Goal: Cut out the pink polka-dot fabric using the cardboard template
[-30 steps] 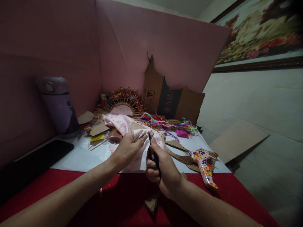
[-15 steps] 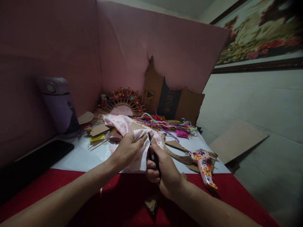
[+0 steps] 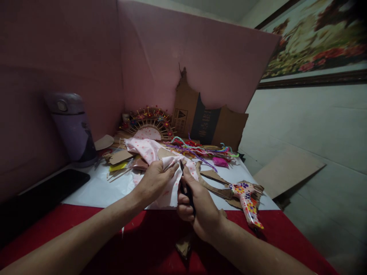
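My left hand [image 3: 156,179] is closed on a bunched piece of white cloth with pink dots [image 3: 145,149], the fabric pinched between thumb and fingers. A flat tan piece of cardboard [image 3: 164,153] shows among its folds. Wrapped around black scissors [image 3: 189,196], my right hand [image 3: 199,204] sits just right of the left one. The dark tip points up and away, against the cloth's edge. Much of the scissors is hidden by the fingers, so how far the blades are apart cannot be seen. Loose cloth hangs below the left fingers.
A flower-patterned glue gun [image 3: 246,200] lies at right on cardboard scraps. Behind are colourful pipe cleaners [image 3: 197,147], a pink packet [image 3: 220,162], a decorated half-round fan shape [image 3: 147,131] and standing cardboard [image 3: 210,122]. At left are a purple bottle [image 3: 73,130] and a black phone [image 3: 69,181].
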A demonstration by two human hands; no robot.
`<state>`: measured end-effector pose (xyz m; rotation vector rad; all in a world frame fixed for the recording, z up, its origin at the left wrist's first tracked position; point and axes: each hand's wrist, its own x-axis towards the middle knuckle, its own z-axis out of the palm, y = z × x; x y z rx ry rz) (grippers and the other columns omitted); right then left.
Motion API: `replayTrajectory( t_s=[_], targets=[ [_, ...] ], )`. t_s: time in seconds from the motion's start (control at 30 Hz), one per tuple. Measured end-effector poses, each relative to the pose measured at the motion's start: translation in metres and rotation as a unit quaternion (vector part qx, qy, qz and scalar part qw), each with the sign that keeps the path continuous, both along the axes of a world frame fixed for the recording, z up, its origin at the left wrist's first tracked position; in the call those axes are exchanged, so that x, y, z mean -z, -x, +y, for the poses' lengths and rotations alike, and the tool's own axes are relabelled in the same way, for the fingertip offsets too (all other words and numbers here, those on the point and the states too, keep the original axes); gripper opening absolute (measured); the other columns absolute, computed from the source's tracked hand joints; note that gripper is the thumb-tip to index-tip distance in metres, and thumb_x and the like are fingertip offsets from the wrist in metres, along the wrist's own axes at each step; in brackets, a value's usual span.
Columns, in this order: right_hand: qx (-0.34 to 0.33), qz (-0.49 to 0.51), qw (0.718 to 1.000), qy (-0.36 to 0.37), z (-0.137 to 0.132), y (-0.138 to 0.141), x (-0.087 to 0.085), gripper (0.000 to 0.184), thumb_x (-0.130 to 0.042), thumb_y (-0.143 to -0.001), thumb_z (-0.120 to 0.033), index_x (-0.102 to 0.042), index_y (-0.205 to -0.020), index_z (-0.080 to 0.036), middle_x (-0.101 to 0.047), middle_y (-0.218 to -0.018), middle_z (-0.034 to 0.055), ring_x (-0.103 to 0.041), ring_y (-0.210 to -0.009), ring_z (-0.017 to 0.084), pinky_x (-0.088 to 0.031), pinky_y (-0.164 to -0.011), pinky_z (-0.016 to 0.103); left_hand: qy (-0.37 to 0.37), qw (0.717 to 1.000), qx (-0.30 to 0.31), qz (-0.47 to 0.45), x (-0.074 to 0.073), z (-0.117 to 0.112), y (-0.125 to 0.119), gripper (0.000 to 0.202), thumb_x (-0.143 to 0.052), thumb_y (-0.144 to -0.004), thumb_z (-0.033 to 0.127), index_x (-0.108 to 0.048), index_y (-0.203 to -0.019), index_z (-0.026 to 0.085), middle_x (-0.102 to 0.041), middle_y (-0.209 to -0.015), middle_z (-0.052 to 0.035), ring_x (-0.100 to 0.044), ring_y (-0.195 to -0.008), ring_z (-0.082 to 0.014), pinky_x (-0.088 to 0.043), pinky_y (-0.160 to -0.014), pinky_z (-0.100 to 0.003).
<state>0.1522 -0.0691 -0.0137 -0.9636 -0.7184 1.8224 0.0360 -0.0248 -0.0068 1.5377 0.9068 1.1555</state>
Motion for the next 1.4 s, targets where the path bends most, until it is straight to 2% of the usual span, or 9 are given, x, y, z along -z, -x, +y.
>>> replayTrajectory(
  t_s=[0.5, 1.1, 1.4],
  targets=[
    [-0.01, -0.006, 1.0, -0.002, 0.0002, -0.0001, -0.0014, 0.05, -0.056, -0.07, -0.066, -0.034, -0.066, -0.021, -0.029, -0.046, -0.0105, -0.014, -0.034, 0.001, -0.005, -0.034, 0.013, -0.008, 1.0, 0.004, -0.001, 0.0018, 0.0016, -0.0002, 0.024, -0.056, -0.077, 0.038, -0.057, -0.071, 0.014, -0.052, -0.059, 0.0035, -0.041, -0.049, -0.0076, -0.033, -0.044, -0.018],
    [0.0, -0.004, 1.0, -0.001, -0.0007, -0.001, 0.0013, 0.045, -0.057, -0.073, -0.06, -0.036, -0.067, -0.021, -0.03, -0.045, -0.0102, -0.014, -0.034, 0.001, -0.006, -0.034, 0.013, -0.03, 1.0, -0.002, 0.002, 0.0047, 0.0032, 0.0004, 0.021, -0.056, -0.079, 0.035, -0.058, -0.072, 0.015, -0.05, -0.056, 0.0052, -0.039, -0.047, -0.0068, -0.032, -0.044, -0.018],
    [-0.011, -0.005, 1.0, -0.006, 0.0017, -0.0004, -0.0002, 0.051, -0.055, -0.07, -0.067, -0.036, -0.066, -0.02, -0.029, -0.045, -0.0106, -0.015, -0.033, 0.0, -0.005, -0.034, 0.014, -0.016, 1.0, 0.003, -0.01, 0.0025, 0.0013, -0.0008, 0.021, -0.057, -0.078, 0.035, -0.056, -0.07, 0.015, -0.05, -0.057, 0.0047, -0.038, -0.047, -0.0069, -0.032, -0.043, -0.018]
  ],
)
